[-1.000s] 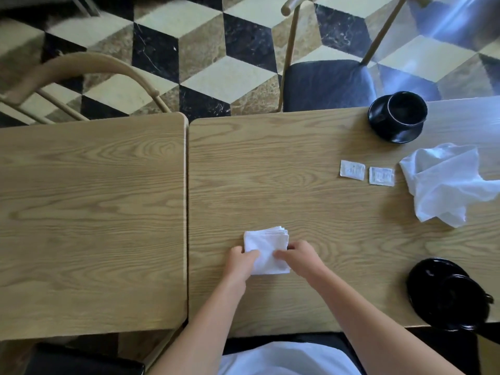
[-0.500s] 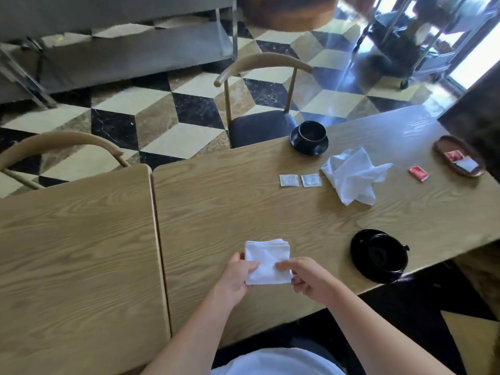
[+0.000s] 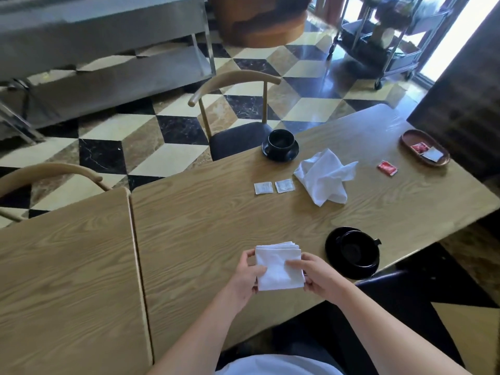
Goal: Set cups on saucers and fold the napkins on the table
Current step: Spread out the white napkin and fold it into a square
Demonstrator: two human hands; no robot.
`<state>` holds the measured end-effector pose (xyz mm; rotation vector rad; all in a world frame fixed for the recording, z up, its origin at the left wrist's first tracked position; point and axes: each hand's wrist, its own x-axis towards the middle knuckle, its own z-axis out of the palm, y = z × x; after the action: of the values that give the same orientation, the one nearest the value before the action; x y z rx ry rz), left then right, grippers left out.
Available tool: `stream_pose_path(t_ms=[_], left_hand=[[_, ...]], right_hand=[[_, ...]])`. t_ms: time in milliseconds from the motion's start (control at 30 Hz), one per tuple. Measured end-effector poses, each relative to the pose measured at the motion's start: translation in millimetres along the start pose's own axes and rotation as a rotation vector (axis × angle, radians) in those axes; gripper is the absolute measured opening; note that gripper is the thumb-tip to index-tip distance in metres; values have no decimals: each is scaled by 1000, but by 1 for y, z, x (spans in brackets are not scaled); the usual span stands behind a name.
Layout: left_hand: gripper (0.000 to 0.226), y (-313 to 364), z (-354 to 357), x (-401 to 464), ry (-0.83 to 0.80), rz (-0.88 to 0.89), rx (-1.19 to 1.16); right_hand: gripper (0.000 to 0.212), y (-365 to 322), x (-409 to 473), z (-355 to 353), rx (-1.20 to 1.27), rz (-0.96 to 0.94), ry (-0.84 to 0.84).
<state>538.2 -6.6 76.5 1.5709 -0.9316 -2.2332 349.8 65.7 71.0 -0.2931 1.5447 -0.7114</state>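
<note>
A white napkin folded into a small square [image 3: 278, 265] is held just above the wooden table [image 3: 205, 226] near its front edge. My left hand [image 3: 247, 276] grips its left side and my right hand [image 3: 315, 276] grips its right side, thumb on top. A second white napkin [image 3: 324, 177] lies crumpled further back on the right. One black cup stands on a black saucer [image 3: 351, 253] right of my hands. Another black cup sits on its saucer [image 3: 280, 145] at the table's far edge.
Two white sachets [image 3: 273, 187] lie mid-table, a red sachet [image 3: 387, 168] further right, beside a brown oval tray [image 3: 424, 147] holding sachets. A second table [image 3: 65, 266] adjoins on the left. Chairs [image 3: 238, 109] stand behind the far edge.
The view has tilted up and swung right, showing more of the table. Both hands have lifted the folded napkin slightly and hold it by its sides.
</note>
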Motion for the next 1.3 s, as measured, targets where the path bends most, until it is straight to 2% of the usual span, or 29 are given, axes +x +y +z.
stream_pose_path(t_ms=[167,267,400,600,733,833,967,1033,1167,1300], left_hand=[[11,-15,19,24,187,9,90],[9,-22,31,35,256,-13,157],[7,-37,53,48,270,-89,214],[8,-52,77,68,271,-174,352],[9,-61,76,78,310,-192,510],[14,-64,73,83,337,-209,507],[23,-57,77,74,509,-141,608],[28,-53,87,69,466,-99,618],[32,-47,103,69,200,-222,323],[36,-48,104,84,202,-305,191]], right_hand=[[34,-4,14,-19,-67,-45,64],[27,-6,24,-32,-225,-51,135],[16,-5,38,-52,-477,-23,215],[12,-1,46,-71,-711,25,198],[20,5,54,-68,-903,41,208],[28,8,59,-60,-943,28,210],[17,11,53,-52,-894,-133,385],[14,14,51,-49,-843,-199,361],[17,22,50,-43,-845,-216,238],[17,22,51,-40,-918,-418,249]])
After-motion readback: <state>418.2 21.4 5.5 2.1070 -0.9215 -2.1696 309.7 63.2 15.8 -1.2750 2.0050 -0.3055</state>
